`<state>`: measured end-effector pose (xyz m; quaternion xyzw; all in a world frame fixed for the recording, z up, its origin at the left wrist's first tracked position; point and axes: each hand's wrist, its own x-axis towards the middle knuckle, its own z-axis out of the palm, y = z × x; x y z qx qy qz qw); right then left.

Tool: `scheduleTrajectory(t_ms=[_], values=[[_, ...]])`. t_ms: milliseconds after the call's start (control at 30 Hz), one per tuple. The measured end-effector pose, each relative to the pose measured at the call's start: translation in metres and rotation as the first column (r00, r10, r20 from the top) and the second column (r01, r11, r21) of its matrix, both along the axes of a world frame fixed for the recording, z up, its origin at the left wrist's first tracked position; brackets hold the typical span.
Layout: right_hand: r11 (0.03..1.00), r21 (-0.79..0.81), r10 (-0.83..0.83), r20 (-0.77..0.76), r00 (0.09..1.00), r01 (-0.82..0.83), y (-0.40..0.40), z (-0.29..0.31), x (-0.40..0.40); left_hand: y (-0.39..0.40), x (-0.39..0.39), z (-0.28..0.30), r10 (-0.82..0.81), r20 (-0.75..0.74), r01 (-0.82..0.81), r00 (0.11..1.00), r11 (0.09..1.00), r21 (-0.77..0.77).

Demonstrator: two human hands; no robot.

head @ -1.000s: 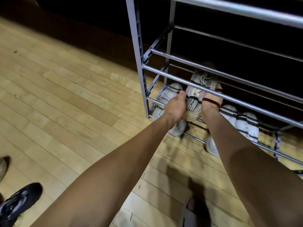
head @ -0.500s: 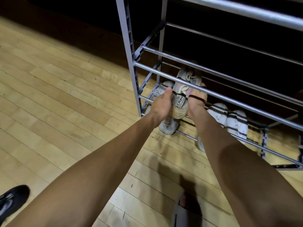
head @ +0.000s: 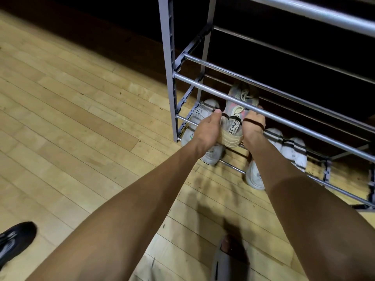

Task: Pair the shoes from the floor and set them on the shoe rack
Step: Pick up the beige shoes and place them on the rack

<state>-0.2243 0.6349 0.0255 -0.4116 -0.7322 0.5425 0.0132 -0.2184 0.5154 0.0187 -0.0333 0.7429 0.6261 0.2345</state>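
- Nearest us, a slide-clad foot [head: 227,260] stood on the floor [head: 71,122]; a black shoe [head: 12,240] lay at far left, unpaired and well away from the rack [head: 168,78].
- Both forearms reached forward and down toward the rack's low tiers.
- Left hand [head: 207,132] and right hand [head: 252,126] clamped the grey sneaker [head: 233,126] from either side at its heel, both closed on it; a dark band circled the right wrist.
- Compared with a second before, we judged the sneaker had been pushed deeper, its toe now past the front bar [head: 284,116] and pointing to the back.
- A white shoe [head: 200,118] sat just left of it, another white pair [head: 292,149] to the right on the bottom rails.
- We could not tell whether the sneaker rested on the rails yet.
- Judgement: placement nearly done; the black shoe remained to be paired.
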Motion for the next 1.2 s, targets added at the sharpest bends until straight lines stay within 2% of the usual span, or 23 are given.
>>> scheduleTrajectory(t_ms=[67, 100, 300, 400, 533, 600, 700, 767, 1033, 1200], values=[[0.978, 0.2, 0.056, 0.026, 0.998, -0.06, -0.003, -0.002, -0.005, -0.005, 0.002, 0.001, 0.022, -0.011, -0.022, 1.0, 1.0, -0.012], [0.973, 0.225, 0.054, 0.006, 0.999, -0.054, -0.005, -0.001, -0.006, -0.009, 0.004, 0.002, 0.052, -0.017, -0.052, 0.999, 0.998, -0.022], [0.921, 0.333, 0.217, -0.007, 0.976, -0.202, -0.011, 0.025, 0.011, -0.066, 0.022, 0.011, 0.209, -0.1, -0.216, 0.973, 0.974, -0.068], [0.905, 0.316, 0.292, 0.021, 0.956, -0.283, -0.025, 0.039, 0.032, -0.11, 0.037, 0.017, 0.275, -0.118, -0.286, 0.954, 0.953, -0.097], [0.84, 0.346, 0.473, -0.092, 0.876, -0.418, -0.066, 0.051, 0.041, -0.18, 0.075, 0.013, 0.437, -0.093, -0.447, 0.895, 0.88, -0.16], [0.814, 0.293, 0.547, -0.097, 0.832, -0.501, -0.098, 0.05, 0.043, -0.217, 0.097, 0.01, 0.493, -0.088, -0.5, 0.866, 0.84, -0.211], [0.797, 0.066, 0.602, -0.142, 0.786, -0.6, -0.154, 0.041, 0.051, -0.27, 0.122, 0.009, 0.581, -0.106, -0.588, 0.807, 0.772, -0.241], [0.753, -0.03, 0.649, -0.136, 0.749, -0.657, -0.192, 0.035, 0.058, -0.301, 0.135, 0.006, 0.635, -0.099, -0.637, 0.766, 0.731, -0.244], [0.588, -0.132, 0.793, -0.1, 0.601, -0.798, -0.314, 0.006, 0.064, -0.393, 0.165, -0.009, 0.711, -0.081, -0.701, 0.698, 0.657, -0.276], [0.503, -0.164, 0.859, -0.008, 0.511, -0.848, -0.362, -0.026, 0.072, -0.437, 0.184, -0.025, 0.723, -0.061, -0.694, 0.688, 0.631, -0.346]])
